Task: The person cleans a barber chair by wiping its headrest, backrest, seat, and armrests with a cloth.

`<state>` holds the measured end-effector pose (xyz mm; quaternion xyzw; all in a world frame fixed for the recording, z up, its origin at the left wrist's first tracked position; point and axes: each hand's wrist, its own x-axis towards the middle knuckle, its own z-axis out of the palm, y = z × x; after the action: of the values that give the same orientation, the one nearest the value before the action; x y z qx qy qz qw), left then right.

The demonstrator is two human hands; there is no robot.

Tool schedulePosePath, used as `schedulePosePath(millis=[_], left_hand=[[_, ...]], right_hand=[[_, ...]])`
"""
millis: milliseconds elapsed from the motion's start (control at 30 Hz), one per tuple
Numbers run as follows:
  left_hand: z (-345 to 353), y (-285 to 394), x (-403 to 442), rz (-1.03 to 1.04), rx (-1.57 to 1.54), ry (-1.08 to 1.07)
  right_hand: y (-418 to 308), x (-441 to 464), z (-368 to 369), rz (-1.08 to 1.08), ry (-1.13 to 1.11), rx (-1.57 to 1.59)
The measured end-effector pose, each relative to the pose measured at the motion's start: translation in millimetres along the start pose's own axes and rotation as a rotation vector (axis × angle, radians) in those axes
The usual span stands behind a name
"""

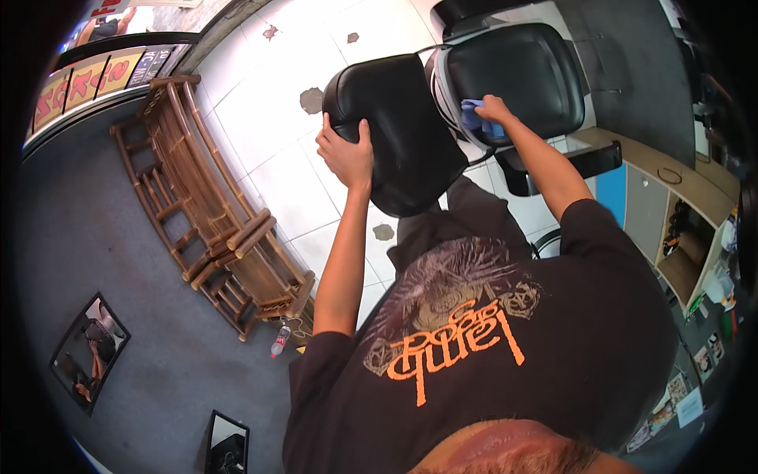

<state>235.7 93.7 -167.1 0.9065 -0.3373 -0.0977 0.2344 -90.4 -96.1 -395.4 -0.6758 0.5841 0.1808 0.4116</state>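
A black padded chair fills the upper middle, with its backrest (399, 134) on the near side and its seat (525, 79) to the right. My left hand (346, 154) grips the backrest's left edge, thumb on the padding and fingers around the side. In my right hand (495, 109) is a bunched blue cloth (474, 117), pressed against the seat's left edge, beside the gap between seat and backrest. Below the seat shows a black armrest (560, 167).
A bamboo bench (197, 182) stands along the left by the grey wall (158, 332). A plastic bottle (279, 340) is near its end. To the right is a wooden cabinet (643, 201) with open shelves. White floor tiles (268, 95) have broken patches. Two mirrors (91, 351) hang at lower left.
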Motion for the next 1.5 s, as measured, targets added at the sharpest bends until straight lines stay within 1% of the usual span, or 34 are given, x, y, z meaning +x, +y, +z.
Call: schedulePosePath(millis=[100, 167, 233, 333, 433, 467, 567, 600, 633, 700, 800, 900, 1000, 1067, 1133, 1233, 1267, 1300, 1333, 1367, 1400, 1467, 1500], left_hand=[[4, -3, 1, -0.008, 0.001, -0.004], [9, -10, 3, 0.005, 0.002, -0.004], [9, -9, 2, -0.003, -0.005, -0.017], [8, -5, 2, -0.035, -0.014, -0.036], [9, -6, 2, -0.015, 0.004, -0.03], [7, -7, 2, -0.018, 0.001, -0.034], [10, -9, 2, -0.007, -0.013, -0.032], [12, -13, 3, 0.005, -0.012, -0.028], [12, -14, 3, 0.017, -0.009, -0.026], [10, -12, 1, -0.021, -0.018, -0.052], [9, -10, 2, -0.033, -0.017, -0.065], [10, -11, 3, -0.021, -0.016, -0.06], [9, -10, 3, -0.023, -0.024, -0.065], [9, -9, 3, -0.022, -0.028, -0.06], [9, -10, 3, -0.009, -0.029, -0.053], [10, -11, 3, -0.017, -0.014, -0.046], [10, -10, 2, -0.02, -0.016, -0.051], [9, -10, 2, -0.023, -0.017, -0.057], [9, -10, 2, -0.026, -0.017, -0.063], [10, -10, 2, -0.023, -0.014, -0.06], [10, -10, 2, -0.019, -0.01, -0.058], [11, -11, 2, -0.01, -0.013, -0.053], [11, -11, 2, -0.007, -0.019, -0.052]], right_hand=[[-35, 38, 5, -0.299, 0.182, -0.172], [-61, 54, 4, -0.578, 0.513, -0.179], [-100, 59, -12, -0.508, 0.583, -0.332], [-122, 87, -4, -0.49, 0.701, -0.404], [-116, 125, 29, -0.281, 0.583, -0.558], [-109, 128, 42, -0.269, 0.506, -0.617], [-113, 113, 76, -0.134, 0.45, -0.724], [-114, 109, 84, -0.104, 0.406, -0.668], [-106, 108, 95, -0.137, 0.402, -0.661], [-85, 103, 117, -0.199, 0.394, -0.648], [-34, 102, 156, -0.383, 0.376, -0.694], [-26, 61, 162, -0.226, 0.208, -0.673], [20, 44, 190, -0.143, 0.239, -0.265], [25, 7, 169, -0.279, -0.113, -0.695], [38, -13, 152, -0.192, -0.46, -0.674], [20, -25, 125, 0.144, -0.331, -0.339], [9, -20, 115, 0.202, -0.264, -0.234], [-1, -8, 105, 0.211, -0.173, -0.138], [-18, 2, 89, 0.197, -0.089, -0.07], [-34, 11, 74, 0.099, 0.117, 0.026], [-42, 34, 72, -0.018, 0.342, -0.01], [-93, 46, 32, -0.116, 0.549, 0.062], [-111, 58, 21, -0.166, 0.606, 0.034]])
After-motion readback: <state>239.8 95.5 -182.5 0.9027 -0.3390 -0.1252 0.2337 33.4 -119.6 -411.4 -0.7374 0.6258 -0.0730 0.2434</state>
